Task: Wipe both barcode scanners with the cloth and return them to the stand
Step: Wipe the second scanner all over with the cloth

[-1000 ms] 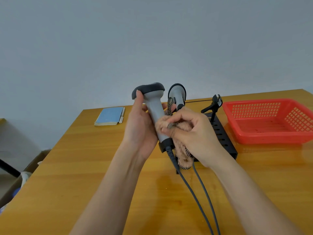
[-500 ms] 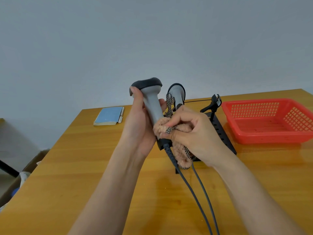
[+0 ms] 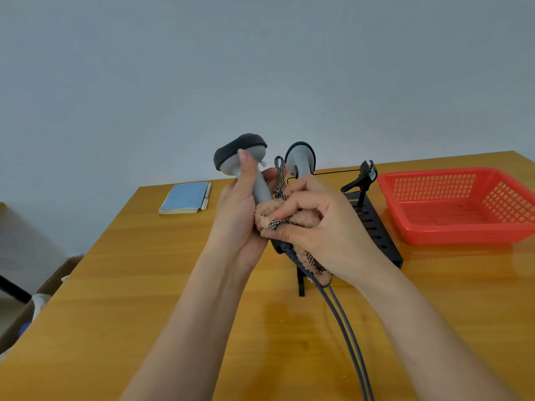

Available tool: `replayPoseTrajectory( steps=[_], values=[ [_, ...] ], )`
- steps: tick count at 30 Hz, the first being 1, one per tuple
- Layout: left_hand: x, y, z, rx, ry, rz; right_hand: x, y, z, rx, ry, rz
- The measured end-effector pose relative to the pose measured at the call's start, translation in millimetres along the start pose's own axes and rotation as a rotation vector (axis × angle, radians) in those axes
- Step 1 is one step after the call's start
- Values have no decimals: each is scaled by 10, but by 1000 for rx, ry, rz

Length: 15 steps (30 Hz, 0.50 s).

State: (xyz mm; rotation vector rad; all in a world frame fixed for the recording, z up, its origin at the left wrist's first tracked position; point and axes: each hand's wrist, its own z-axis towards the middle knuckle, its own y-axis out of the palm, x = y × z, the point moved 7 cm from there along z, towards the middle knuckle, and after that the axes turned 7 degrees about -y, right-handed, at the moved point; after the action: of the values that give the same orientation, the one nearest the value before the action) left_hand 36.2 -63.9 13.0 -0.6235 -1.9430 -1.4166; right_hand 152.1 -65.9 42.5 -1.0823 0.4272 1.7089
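The left hand [image 3: 238,215] grips a grey scanner [image 3: 249,166] by its handle, head up and tilted left, held above the surface [image 3: 144,285]; the thumb lies along the neck just under the dark head. The right hand [image 3: 318,227] curls round a pink cloth [image 3: 278,212] with checked trim, pressing it against the lower handle, thumb underneath. Both forearms reach in from below, wrists close together. The 2nd scanner [image 3: 299,157] sits behind the hands in the black stand [image 3: 373,224]. 2 grey cables [image 3: 347,337] trail toward the viewer. A red basket [image 3: 454,206] sits right, a blue notebook [image 3: 185,198] left.
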Motion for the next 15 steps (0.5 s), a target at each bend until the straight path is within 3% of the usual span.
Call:
replayPoseTrajectory(
  steps=[5, 10, 15],
  values=[
    [74, 34, -27, 43, 65, 0, 111, -101, -18, 45, 47, 98],
    [86, 113, -42, -32, 35, 31, 184, -153, -39, 110, 92, 132],
    [74, 80, -26, -1, 34, 71, -63, -33, -25, 43, -27, 80]
  ],
)
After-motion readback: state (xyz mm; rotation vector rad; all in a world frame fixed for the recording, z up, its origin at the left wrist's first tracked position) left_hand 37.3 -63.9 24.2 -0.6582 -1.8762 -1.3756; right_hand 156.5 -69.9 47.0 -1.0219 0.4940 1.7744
